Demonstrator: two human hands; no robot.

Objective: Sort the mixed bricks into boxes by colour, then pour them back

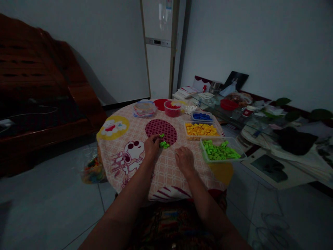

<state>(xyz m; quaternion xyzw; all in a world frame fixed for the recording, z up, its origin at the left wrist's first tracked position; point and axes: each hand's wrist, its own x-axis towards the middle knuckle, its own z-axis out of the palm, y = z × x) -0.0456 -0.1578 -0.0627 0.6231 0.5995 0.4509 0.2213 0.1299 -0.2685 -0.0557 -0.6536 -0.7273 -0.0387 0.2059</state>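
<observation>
My left hand (152,146) is over the middle of the cloth-covered round table, its thumb and fingers pinched together. At its fingertips is a small green building block (162,135). Just in front of that hand, a small cluster of green blocks (164,144) lies on the cloth, by the edge of a dark red printed circle. My right hand (184,160) rests on the cloth to the right, fingers curled under; whatever they may hold is hidden. Beside it on the right stands a clear tub (204,159) of loose green blocks (220,150).
Behind the green tub are containers of yellow blocks (201,130), blue blocks (201,116) and red pieces (172,108). A lidded clear box (144,108) sits at the table's far left. A cluttered glass shelf (234,116) runs along the right; a wooden bench (52,86) is at left.
</observation>
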